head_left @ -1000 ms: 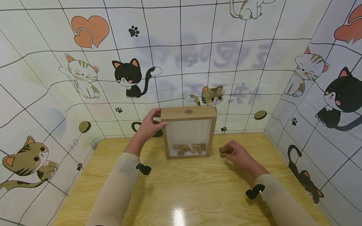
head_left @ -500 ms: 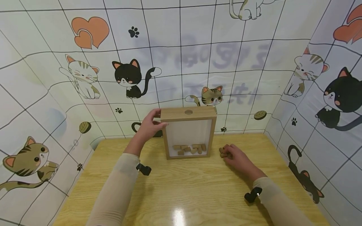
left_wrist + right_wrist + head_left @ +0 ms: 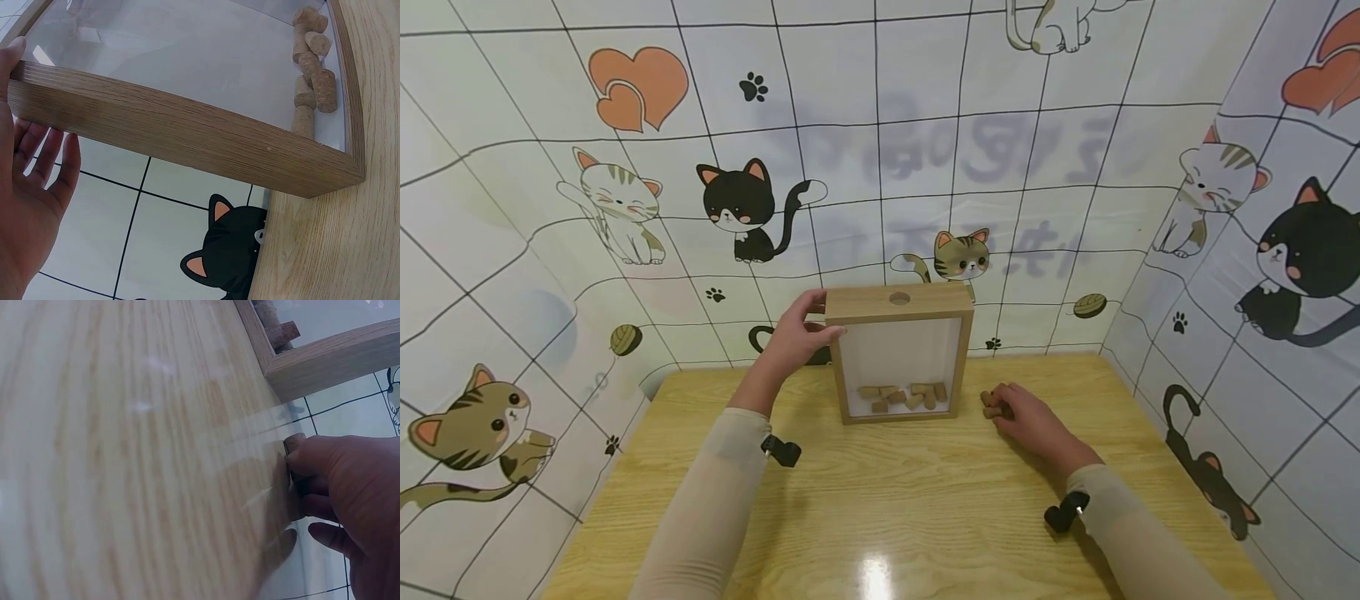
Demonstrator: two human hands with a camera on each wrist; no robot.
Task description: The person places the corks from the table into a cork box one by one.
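A shallow wooden shadow box (image 3: 833, 367) with a clear front stands upright on the table. Several wine corks (image 3: 325, 90) lie along its bottom inside. My left hand (image 3: 793, 337) grips the box's upper left edge, thumb on the front and fingers behind, as the left wrist view (image 3: 31, 206) also shows. To the right of the box, my right hand (image 3: 1028, 421) is low at the tabletop with fingers curled at a small group of corks (image 3: 987, 402). In the right wrist view its thumb and fingers pinch a cork (image 3: 295, 441), mostly covered by the hand.
A round hole (image 3: 899, 298) is in the middle of the box's top. The wood-grain table (image 3: 880, 500) ends at a cat-patterned wall covering (image 3: 880, 167) behind and at both sides.
My right hand has drawn slightly back toward me and its fingers have closed in at the corks. The left hand and the box have stayed put.
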